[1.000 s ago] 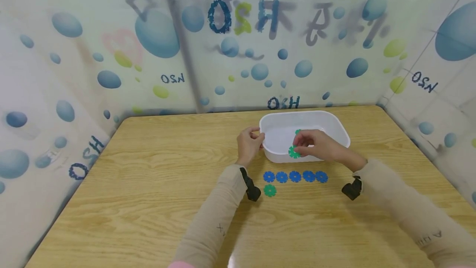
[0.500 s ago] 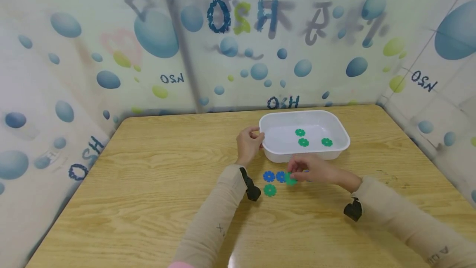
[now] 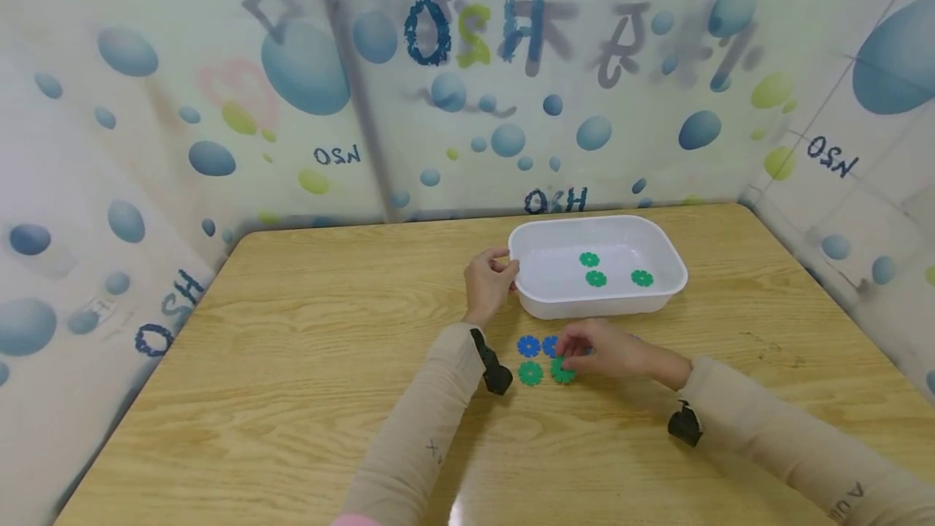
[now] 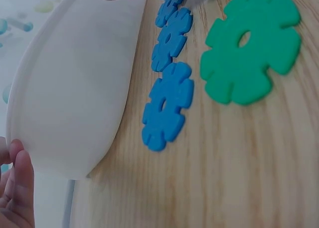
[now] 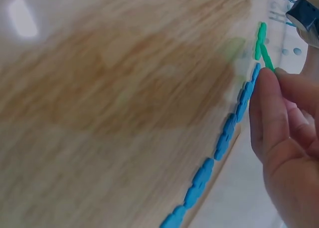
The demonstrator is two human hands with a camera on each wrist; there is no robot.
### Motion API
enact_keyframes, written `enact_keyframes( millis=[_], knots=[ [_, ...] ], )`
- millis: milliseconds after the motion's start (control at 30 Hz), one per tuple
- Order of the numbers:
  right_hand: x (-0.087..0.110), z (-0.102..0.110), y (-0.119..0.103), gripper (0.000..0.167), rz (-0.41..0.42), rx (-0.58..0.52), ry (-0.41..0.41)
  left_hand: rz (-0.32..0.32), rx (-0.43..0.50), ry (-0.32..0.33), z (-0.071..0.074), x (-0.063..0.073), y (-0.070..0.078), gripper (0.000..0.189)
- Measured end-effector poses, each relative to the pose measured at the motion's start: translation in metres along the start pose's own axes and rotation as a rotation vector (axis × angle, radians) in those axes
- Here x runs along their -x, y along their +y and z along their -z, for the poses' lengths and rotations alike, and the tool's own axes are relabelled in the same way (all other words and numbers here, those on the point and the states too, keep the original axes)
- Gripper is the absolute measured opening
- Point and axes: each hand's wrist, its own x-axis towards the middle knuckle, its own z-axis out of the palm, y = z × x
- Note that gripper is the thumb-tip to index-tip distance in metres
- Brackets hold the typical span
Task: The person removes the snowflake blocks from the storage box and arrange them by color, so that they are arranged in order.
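My left hand (image 3: pixel 487 286) pinches the rim of a white plastic tub (image 3: pixel 533 309) at its left end, thumb and fingers on the edge. My right hand (image 3: pixel 609 350) holds a green notched snowflake disc (image 3: pixel 562 371) between thumb and fingers, low over the table. In the right wrist view this held disc (image 5: pixel 267 57) is tilted beside another green disc (image 5: pixel 259 41). That second green disc (image 4: pixel 237 76) lies flat in the left wrist view. A row of blue snowflake discs (image 3: pixel 529 346) runs in front of the tub, partly hidden by my right hand.
Inside the tub lie 3 more green discs (image 3: pixel 596 278), spaced apart on its floor. The wooden table (image 3: pixel 314 364) spreads out to both sides. Behind it hangs a printed curtain (image 3: pixel 467 128) with bubbles and lettering.
My right hand has moved from over the tub's front rim toward me, carrying the green disc past the blue row to beside the other green disc. The left hand has stayed at the rim.
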Motion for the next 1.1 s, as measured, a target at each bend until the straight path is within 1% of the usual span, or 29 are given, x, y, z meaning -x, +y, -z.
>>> enact_keyframes(
  millis=[100, 333, 700, 867, 1100],
  knots=[
    [-0.001, -0.002, 0.001, 0.008, 0.004, 0.018, 0.006, -0.004, -0.001, 0.002, 0.000, 0.000, 0.000, 0.027],
    [0.001, -0.005, 0.002, 0.008, -0.052, 0.057, 0.008, -0.003, -0.006, 0.000, 0.000, 0.001, 0.001, 0.028],
    [0.000, -0.009, -0.001, 0.009, -0.031, 0.104, 0.050, 0.006, 0.001, -0.004, 0.001, 0.003, 0.003, 0.027],
    [-0.001, -0.010, -0.003, 0.009, -0.043, 0.125, 0.071, 0.012, 0.003, -0.007, 0.002, 0.003, 0.003, 0.027],
    [-0.003, -0.013, -0.006, 0.009, -0.080, 0.139, 0.089, 0.002, 0.010, -0.008, 0.002, 0.003, 0.004, 0.027]
  ],
)
